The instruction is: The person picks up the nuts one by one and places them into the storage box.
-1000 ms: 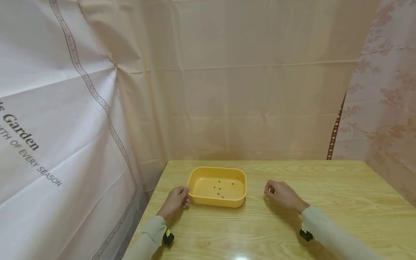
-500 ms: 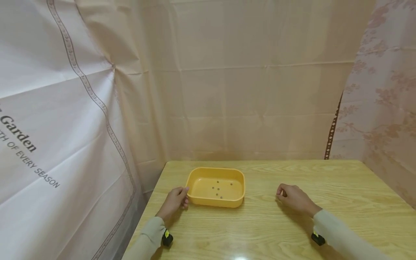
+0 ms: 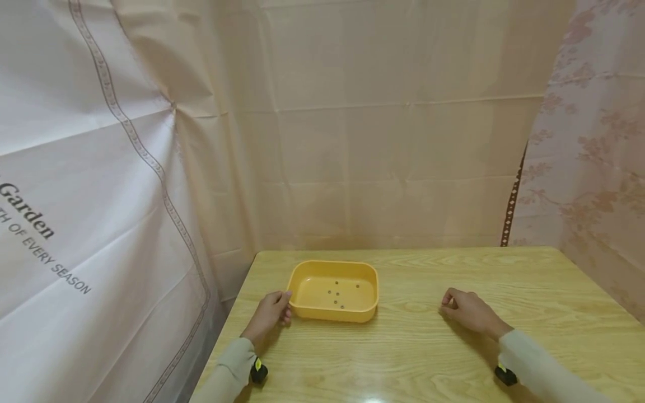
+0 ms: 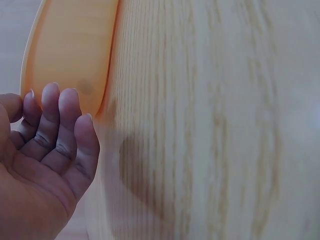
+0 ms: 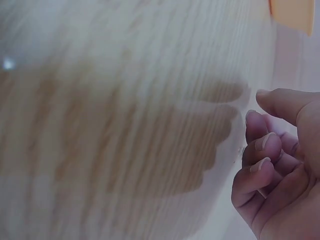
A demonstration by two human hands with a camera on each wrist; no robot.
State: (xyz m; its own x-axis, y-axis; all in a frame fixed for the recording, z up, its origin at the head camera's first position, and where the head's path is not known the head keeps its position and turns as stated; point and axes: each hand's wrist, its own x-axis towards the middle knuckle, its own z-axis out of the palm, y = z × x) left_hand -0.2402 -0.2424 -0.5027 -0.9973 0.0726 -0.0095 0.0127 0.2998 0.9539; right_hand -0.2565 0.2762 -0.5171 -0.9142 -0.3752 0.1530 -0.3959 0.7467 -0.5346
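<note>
- Curtains [image 3: 353,129]: pale fabric sheets hang behind and to both sides of the table; the sheet at left bears printed lettering, the one at right a floral pattern.
- Table [image 3: 453,347]: light wooden top with visible grain, filling the lower part of the head view.
- Tray [image 3: 333,291]: shallow orange plastic tray with rounded corners, lying flat on the left part of the table; several small dark spots mark its floor.
- Left hand [image 3: 269,314]: rests on the table at the tray's near-left corner; fingers [image 4: 65,120] loosely curled, tips against the tray wall, gripping nothing.
- Right hand [image 3: 468,311]: rests on the table well to the right of the tray, apart from it; fingers [image 5: 257,150] curled loosely inward, holding nothing visible.
</note>
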